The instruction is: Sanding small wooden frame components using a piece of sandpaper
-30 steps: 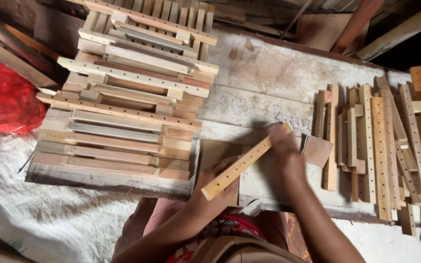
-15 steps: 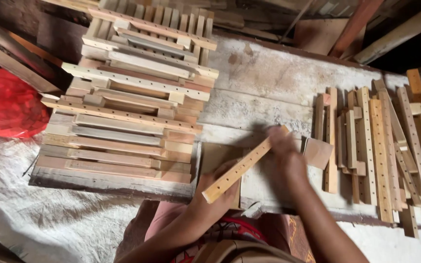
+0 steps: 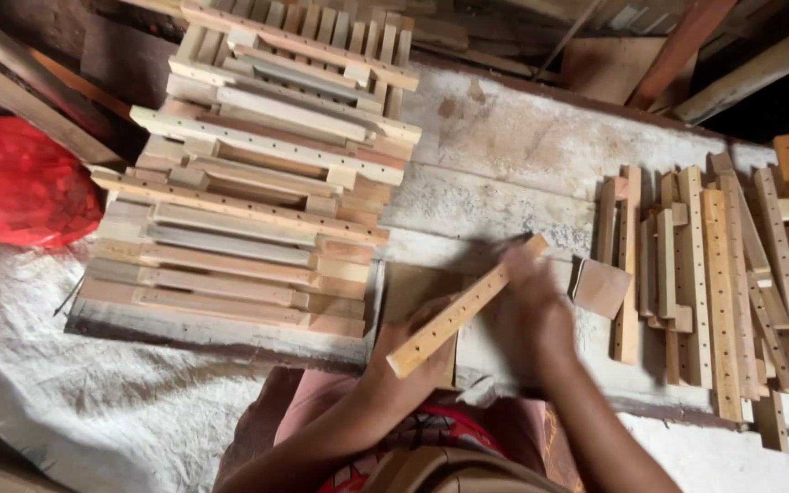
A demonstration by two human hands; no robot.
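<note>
My left hand [image 3: 413,342] grips a drilled slat [image 3: 468,306] over the counter [image 3: 522,146]; my right hand [image 3: 531,310] presses sandpaper [image 3: 600,285], I judge, mid-sanding. Next needs steady strokes.

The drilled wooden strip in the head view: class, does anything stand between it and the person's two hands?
Nothing visible does. The left hand grips the drilled wooden strip at its near end, and the right hand, blurred, lies against its far part. The piles of strips stand apart to the left and right.
</note>
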